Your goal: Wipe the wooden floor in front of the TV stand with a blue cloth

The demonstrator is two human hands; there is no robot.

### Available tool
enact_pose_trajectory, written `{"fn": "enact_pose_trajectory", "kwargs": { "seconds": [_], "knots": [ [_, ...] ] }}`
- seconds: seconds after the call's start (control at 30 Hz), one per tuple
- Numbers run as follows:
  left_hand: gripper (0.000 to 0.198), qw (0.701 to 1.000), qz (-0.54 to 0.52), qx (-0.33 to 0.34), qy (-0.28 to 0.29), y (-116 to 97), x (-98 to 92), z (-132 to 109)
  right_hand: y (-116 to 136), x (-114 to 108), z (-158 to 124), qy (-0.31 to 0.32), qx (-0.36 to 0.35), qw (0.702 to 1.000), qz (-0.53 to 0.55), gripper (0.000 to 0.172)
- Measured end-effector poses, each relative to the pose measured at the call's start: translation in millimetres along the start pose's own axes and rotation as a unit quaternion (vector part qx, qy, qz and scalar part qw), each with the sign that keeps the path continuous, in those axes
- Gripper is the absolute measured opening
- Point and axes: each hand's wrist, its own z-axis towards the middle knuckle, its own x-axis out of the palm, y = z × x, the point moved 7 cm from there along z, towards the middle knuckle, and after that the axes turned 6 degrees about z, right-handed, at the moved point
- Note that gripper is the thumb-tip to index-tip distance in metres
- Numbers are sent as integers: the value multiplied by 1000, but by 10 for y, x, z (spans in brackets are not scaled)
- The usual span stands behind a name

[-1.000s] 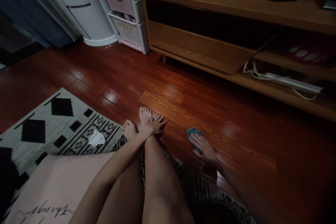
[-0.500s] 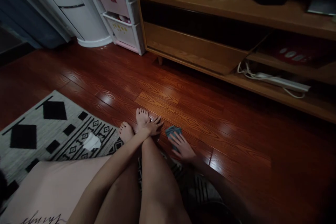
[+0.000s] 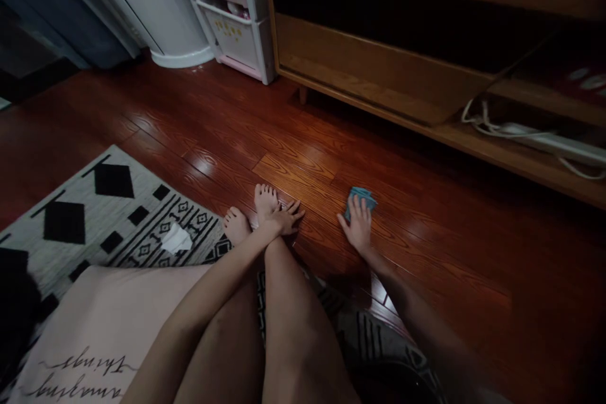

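Observation:
A folded blue-green cloth (image 3: 363, 197) lies on the wooden floor. My right hand (image 3: 358, 224) rests flat on top of it, fingers stretched out and thumb apart, covering part of the cloth. Beside my right foot, my left hand (image 3: 286, 218) is open with its fingers spread toward the floor boards. It holds nothing, and its wrist crosses in front of my knee. Whether the left palm presses on the floor or on the foot I cannot tell.
A black-and-grey patterned rug (image 3: 142, 192) bears a crumpled white tissue (image 3: 177, 238) and a pink lettered cushion or cloth (image 3: 118, 309). Ahead stands a low wooden cabinet (image 3: 379, 63) with a white power strip (image 3: 553, 137). White drawers (image 3: 237, 38) stand by its left end.
My right hand and the cloth have slid across the floor, forward and to the right. My left hand stays by the foot. The view has shifted slightly.

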Motion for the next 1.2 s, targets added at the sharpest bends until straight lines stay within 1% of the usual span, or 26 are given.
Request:
{"fn": "enact_pose_trajectory", "kwargs": {
  "seconds": [0.07, 0.1, 0.13, 0.17, 0.2, 0.23, 0.3, 0.37, 0.43, 0.47, 0.5, 0.53, 0.6, 0.67, 0.7, 0.77, 0.8, 0.83, 0.87, 0.9, 0.93, 1.03, 1.1, 1.13, 1.17, 1.2],
  "knots": [
    [74, 1000, 1, 1, 1, -6, 0, -1, 298, 115, -202, 71, -123, 990, 24, 69],
    [74, 1000, 2, 2, 0, -9, 2, 2, 374, 144, -285, 101, -168, 980, 35, 69],
    [74, 1000, 4, 2, 0, -9, 7, 6, 391, 157, -328, 121, -196, 972, 44, 69],
    [74, 1000, 5, 1, 0, -8, 15, 13, 355, 157, -314, 129, -204, 969, 52, 68],
    [74, 1000, 6, 0, 0, -4, 23, 20, 273, 151, -243, 124, -193, 972, 56, 68],
    [75, 1000, 7, 0, 0, -1, 32, 27, 162, 142, -120, 106, -168, 978, 57, 68],
    [76, 1000, 6, 3, 1, 1, 46, 38, -77, 138, 216, 53, -93, 993, 55, 66],
    [77, 1000, 2, 8, 1, -5, 47, 39, -244, 159, 567, -5, -12, 999, 52, 66],
    [76, 1000, -1, 9, 2, -9, 41, 32, -257, 208, 831, -39, 42, 997, 54, 69],
    [77, 1000, -2, 8, 4, -9, 40, 27, -195, 242, 909, -41, 48, 996, 57, 73],
    [77, 1000, -3, 6, 3, -8, 38, 24, -89, 280, 941, -31, 39, 997, 61, 77],
    [78, 1000, -4, 6, 2, -5, 40, 23, 53, 318, 921, -11, 13, 998, 65, 81],
    [77, 1000, -6, 9, -5, 0, 50, 27, 389, 377, 705, 46, -69, 994, 71, 86],
    [75, 1000, -6, 15, -14, 6, 62, 38, 672, 382, 309, 98, -147, 982, 69, 87],
    [75, 1000, -5, 17, -16, 9, 69, 43, 763, 366, 88, 118, -174, 975, 66, 87],
    [76, 1000, -3, 17, -14, 12, 77, 50, 830, 316, -293, 151, -205, 966, 53, 86],
    [76, 1000, -2, 15, -11, 13, 75, 50, 814, 292, -419, 163, -211, 963, 45, 85],
    [77, 1000, -1, 12, -6, 11, 72, 48, 773, 272, -482, 171, -213, 961, 37, 84],
    [77, 1000, 0, 9, -2, 9, 66, 45, 712, 256, -474, 172, -209, 962, 28, 82],
    [77, 1000, 0, 6, 2, 7, 59, 40, 636, 243, -393, 165, -196, 966, 20, 81],
    [77, 1000, 0, 3, 5, 5, 54, 35, 551, 231, -246, 150, -173, 973, 14, 80],
    [79, 1000, 2, 3, 11, 6, 52, 26, 297, 212, 407, 76, -68, 995, -2, 74],
    [80, 1000, 11, 8, 8, 13, 53, 26, 188, 225, 790, 44, 3, 999, -14, 71],
    [81, 1000, 17, 11, 4, 18, 51, 26, 170, 237, 909, 39, 27, 999, -21, 71],
    [81, 1000, 22, 14, 2, 21, 48, 25, 181, 250, 965, 42, 36, 998, -27, 72],
    [81, 1000, 26, 16, 2, 23, 44, 22, 222, 261, 953, 49, 30, 998, -31, 73]
  ]
}}
